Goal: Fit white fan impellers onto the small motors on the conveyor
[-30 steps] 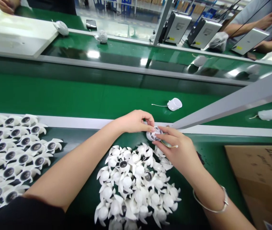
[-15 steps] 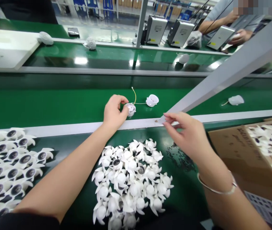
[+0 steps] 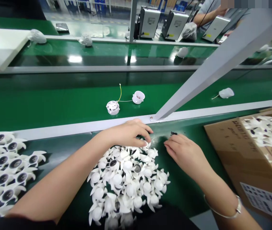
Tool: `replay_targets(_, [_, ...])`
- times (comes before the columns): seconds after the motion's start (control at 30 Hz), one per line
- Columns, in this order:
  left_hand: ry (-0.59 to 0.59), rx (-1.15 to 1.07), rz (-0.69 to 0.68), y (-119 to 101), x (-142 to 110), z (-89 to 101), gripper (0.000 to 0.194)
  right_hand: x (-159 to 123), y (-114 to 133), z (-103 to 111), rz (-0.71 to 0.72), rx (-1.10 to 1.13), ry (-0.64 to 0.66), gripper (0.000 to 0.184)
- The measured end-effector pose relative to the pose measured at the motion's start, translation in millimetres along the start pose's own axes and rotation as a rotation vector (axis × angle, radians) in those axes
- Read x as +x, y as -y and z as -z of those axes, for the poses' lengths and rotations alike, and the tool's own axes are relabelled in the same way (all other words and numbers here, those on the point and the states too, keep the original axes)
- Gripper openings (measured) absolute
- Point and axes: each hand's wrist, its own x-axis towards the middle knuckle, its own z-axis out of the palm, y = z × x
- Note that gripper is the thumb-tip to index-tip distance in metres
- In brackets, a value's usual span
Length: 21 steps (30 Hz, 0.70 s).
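Note:
My left hand reaches over the top edge of a pile of white fan blades, fingers curved and apart, the tips close to the uppermost blade. Whether they touch it is unclear. Right of the pile, my right hand is low over the green tabletop with its fingertips pressed together. A few tiny black pieces peek out behind its knuckles; anything in the pinch is hidden. On the green belt stand a round white fan housing with a bladed wheel inside and a second white cup-shaped housing, joined by a thin wire.
Rows of white fan blades lie at the left. A cardboard box holding more blades stands at the right. A slanted metal post rises from the white rail. Another white part lies farther along the belt.
My left hand has let go of the bladed housing and drawn back to the blade pile. My right hand has come down from beside the post onto the small black pieces.

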Motion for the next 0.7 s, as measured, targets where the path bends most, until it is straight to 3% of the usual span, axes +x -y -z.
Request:
replay_targets(0.2, [0.036, 0.005, 0.064, -6, -2, 0.9, 0.034, 14, 5, 4, 0.065, -0.183, 0.065, 0.019])
replay_targets(0.3, [0.036, 0.009, 0.052, -7, -4, 0.5, 0.019, 20, 9, 3, -0.013, 0.027, 0.02, 0.013])
replay_targets(0.4, [0.015, -0.082, -0.015, -3, -4, 0.8, 0.017, 27, 17, 5, -0.132, 0.35, -0.027, 0.012])
replay_targets(0.6, [-0.329, -0.149, -0.172, 18, 0, 3.1, 0.02, 52, 24, 4, -0.247, 0.772, -0.036, 0.013])
replay_targets(0.7, [-0.327, -0.209, -0.212, 27, -3, 3.5, 0.012, 67, 23, -3, -0.251, 0.819, -0.097, 0.01])
